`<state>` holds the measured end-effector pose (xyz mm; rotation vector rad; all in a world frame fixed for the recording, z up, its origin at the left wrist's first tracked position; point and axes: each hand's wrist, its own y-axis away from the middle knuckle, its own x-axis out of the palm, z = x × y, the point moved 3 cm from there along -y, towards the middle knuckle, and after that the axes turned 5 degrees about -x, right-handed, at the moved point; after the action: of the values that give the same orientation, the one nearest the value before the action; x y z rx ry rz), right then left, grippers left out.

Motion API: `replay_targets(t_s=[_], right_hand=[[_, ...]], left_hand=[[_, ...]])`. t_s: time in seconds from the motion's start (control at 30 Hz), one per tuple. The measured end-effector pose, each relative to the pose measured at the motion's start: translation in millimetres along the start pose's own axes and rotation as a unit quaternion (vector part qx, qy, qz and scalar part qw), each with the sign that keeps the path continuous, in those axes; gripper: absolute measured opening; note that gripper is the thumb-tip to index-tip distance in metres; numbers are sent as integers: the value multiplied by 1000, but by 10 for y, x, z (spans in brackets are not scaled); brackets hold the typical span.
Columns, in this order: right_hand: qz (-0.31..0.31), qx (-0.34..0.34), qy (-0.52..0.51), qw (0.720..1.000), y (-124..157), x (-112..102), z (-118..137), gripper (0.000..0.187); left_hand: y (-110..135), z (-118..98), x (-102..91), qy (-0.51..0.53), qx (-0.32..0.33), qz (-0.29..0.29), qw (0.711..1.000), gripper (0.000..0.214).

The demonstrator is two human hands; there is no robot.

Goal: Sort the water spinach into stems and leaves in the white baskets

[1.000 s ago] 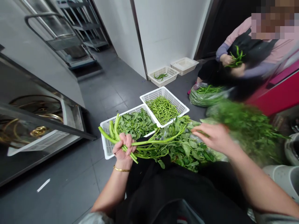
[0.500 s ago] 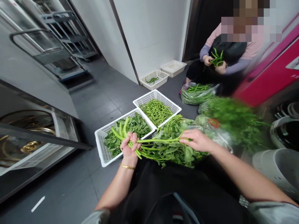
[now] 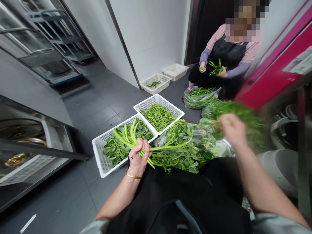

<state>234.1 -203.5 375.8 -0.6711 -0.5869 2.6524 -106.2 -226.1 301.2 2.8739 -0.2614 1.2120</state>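
My left hand [image 3: 140,152] is closed around a bunch of green leafy-vegetable stems [image 3: 130,135], their thick ends pointing up and left. One long stem from the bunch stretches right and curls up at its end. Beneath it lies a pile of leafy greens [image 3: 185,154] at my lap. My right hand [image 3: 232,130] is raised to the right of the pile, blurred, with its fingers curled. Something green shows beside its fingertips, but I cannot tell what is held. Left of the pile stands a white basket [image 3: 98,154] of leaves, touching another white basket [image 3: 176,112] of cut stems.
A co-worker [image 3: 227,52] sits opposite, holding green peppers [image 3: 216,67] above a plastic bag [image 3: 198,102] of more. Two shallow trays stand by the wall, one tray [image 3: 162,85] with a few peppers. Feathery greens [image 3: 246,113] and a pale bucket [image 3: 278,165] are at right, a metal shelf [image 3: 44,165] at left.
My right hand has let go of the long stem and swung up and right. My left hand keeps its bunch. The co-worker's hands have moved apart, with the peppers in one.
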Motion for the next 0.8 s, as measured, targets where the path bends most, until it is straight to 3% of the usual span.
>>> replay_targets(t_s=[0.07,0.13,0.23,0.3,0.33,0.37,0.43,0.47,0.53,0.6,0.63,0.7,0.8], right_hand=[[163,-137,100,972,118,182,233,23],[329,-222,134,908,301,480,367,24],[533,-239,80,808,585,874,394,22],[591,-203,-8,781,733,1011,355,24],[572,-162,-61,802,766,1038,318,24],[518,-107,-110,842,766,1036,259,24],[350,12,-170,921,702,943,76,29],[260,57,-176,948,651,851,-30,35],[132,96,-168,972,521,609,-202,43],[65,98,-136,984,387,328,-282,43],[56,90,-102,989,340,203,-275,42],[111,41,-9,993,322,79,-164,36],[278,-100,110,949,515,307,125,30]], left_hand=[[-3,-27,-4,-2,1,3,1000,18],[-11,-44,6,-6,-2,3,1000,19],[-10,-44,4,-8,-6,0,1000,22],[11,-6,-13,-2,-9,-10,1000,22],[28,30,-22,2,-14,-19,1000,22],[47,77,-27,7,-22,-30,999,22],[83,188,-19,11,-49,-45,998,23],[97,239,-9,10,-64,-48,997,24],[108,292,7,6,-81,-47,996,24],[95,274,1,2,-80,-50,996,23],[83,246,-8,-1,-76,-51,996,22],[52,188,-20,-7,-69,-52,996,21],[12,154,-2,-5,-58,-53,997,22]])
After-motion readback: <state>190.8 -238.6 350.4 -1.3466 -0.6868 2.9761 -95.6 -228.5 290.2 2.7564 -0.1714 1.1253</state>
